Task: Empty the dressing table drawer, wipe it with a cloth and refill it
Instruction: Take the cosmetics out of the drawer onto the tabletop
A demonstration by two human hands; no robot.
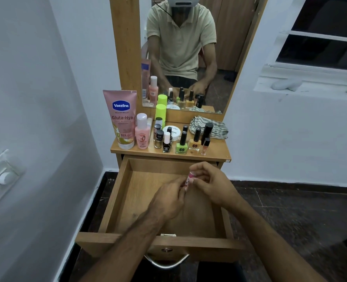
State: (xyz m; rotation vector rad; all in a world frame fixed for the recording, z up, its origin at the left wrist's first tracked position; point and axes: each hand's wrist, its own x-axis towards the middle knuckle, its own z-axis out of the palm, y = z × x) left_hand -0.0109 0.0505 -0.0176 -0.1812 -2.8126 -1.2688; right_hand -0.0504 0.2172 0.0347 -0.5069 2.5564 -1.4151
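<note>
Two hands on one small pink tube [189, 178], held just above the open drawer [115, 200], near its back right corner. It looks light, hard and slick, so pinch it round the middle, not the cap. Your left hand [168, 200] pinches the lower end, your right hand [211, 183] curls its fingers round the top. Behind the drawer, bottles crowd the tabletop [217, 153], glass nail polishes [182, 144] among them, likely fragile, beside a striped cloth [217, 128].
</note>
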